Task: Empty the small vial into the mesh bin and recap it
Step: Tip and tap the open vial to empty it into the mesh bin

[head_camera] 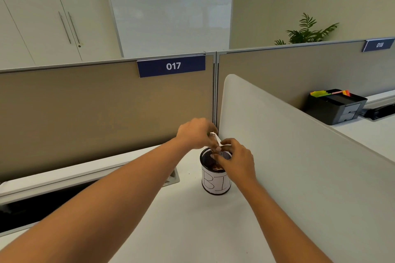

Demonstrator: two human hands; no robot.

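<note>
Left hand (195, 133) fingers pinch the vial (214, 137) over the bin (215, 181); right hand (235, 160) fingers pinch near its mouth. Likely light, smooth, fragile: grip the body firmly.

A dark blue sign (172, 66) on top of the far partition read "017" in white. A second blue sign (378, 45) at the far right read "018". The white paper label (214, 183) around the mesh bin (208, 159) bore handwritten black letters "BI"; a hand hid the rest.
</note>
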